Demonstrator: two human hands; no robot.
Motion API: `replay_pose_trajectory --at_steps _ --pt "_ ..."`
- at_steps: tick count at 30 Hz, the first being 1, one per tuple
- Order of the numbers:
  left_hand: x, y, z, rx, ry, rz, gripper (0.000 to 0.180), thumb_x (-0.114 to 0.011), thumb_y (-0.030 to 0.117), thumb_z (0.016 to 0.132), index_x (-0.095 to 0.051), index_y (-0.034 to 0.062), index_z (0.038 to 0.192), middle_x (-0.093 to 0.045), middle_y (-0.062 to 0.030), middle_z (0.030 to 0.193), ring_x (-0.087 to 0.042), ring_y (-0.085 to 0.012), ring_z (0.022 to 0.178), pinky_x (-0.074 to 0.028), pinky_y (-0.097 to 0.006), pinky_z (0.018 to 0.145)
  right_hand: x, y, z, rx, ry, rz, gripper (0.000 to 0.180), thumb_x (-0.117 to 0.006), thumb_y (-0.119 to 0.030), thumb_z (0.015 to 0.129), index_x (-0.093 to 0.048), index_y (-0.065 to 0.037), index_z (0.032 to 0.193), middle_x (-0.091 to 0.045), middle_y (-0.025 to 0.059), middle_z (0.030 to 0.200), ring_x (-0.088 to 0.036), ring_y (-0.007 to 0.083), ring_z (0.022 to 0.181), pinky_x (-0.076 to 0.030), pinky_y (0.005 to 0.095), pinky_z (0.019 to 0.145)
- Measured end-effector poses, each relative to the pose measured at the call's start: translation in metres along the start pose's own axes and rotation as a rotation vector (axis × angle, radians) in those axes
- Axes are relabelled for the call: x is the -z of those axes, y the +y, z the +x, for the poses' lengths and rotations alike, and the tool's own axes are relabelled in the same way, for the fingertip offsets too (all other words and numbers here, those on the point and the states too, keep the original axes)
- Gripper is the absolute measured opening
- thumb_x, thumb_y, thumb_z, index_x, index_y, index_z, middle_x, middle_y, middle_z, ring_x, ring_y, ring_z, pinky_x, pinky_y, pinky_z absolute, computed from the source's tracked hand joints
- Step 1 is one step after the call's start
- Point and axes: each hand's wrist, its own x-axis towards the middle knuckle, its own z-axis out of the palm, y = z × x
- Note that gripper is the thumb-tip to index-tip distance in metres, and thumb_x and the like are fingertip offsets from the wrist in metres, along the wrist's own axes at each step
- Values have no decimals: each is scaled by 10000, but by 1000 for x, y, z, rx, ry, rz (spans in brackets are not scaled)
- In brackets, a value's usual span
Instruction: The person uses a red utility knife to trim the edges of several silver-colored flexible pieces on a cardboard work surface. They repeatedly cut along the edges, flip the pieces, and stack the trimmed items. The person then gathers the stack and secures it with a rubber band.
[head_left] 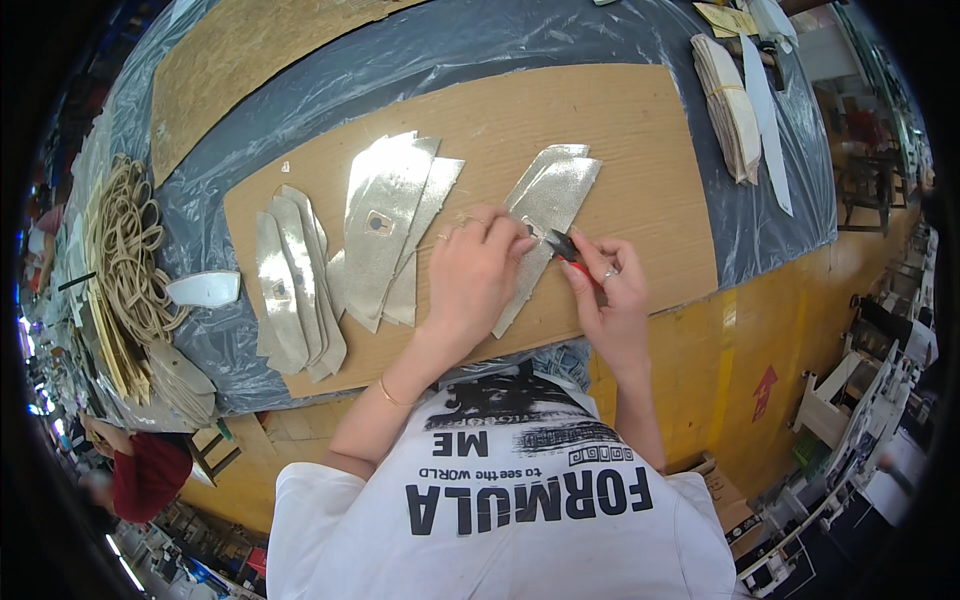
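Left hand (470, 275) lies flat, fingers spread, pinning a silver fabric piece (545, 215) to the cardboard sheet (640, 130); right hand (612, 300) pinches red-handled snips (565, 248) at its cutout.

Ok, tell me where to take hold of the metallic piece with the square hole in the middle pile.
Grip the metallic piece by its narrow lower tip, coming from the near table edge. It lies flat on the cardboard sheet, topmost in its pile, and that tip overhangs the pieces beneath, so fingers can probably slide under. The left hand sits just right of it.
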Motion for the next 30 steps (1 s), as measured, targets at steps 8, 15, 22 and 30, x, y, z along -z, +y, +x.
replay_pose_trajectory --at_steps 8,15,22,30 --pt "8 -6 -5 147 -74 -286 140 -676 64 885 -598 18 992 -576 -163 1007 -596 -359 839 -481 -429 737 3 -4 -1 93 -47 -153 369 -738 -73 850 -717 -93 1218 -632 68 978 -560 186 793 -443 314 781" --pt "6 -2 -3 57 -105 -148 189 -741 125 841 -654 38 984 -599 -126 1025 -625 -320 819 -501 -410 703 -2 -4 1 101 -26 -197 321 -697 -190 901 -726 -130 1215 -650 25 952 -590 163 831 -381 322 735" --pt "-3 -3 -4 -27 9 -5 129 -733 145 845 -647 64 899 -610 -70 996 -611 -280 731 -488 -390 653 0 -5 0 86 -26 -191 302 -695 -192 905 -736 -141 1200 -650 15 935 -589 155 835 -363 316 739" --pt "-5 -11 -4 -102 18 1 172 -739 183 838 -634 61 900 -610 -65 997 -607 -271 750 -471 -384 636 -2 -2 0 151 -2 -220 295 -712 -171 888 -743 -146 1180 -651 3 921 -588 153 830 -361 318 752"
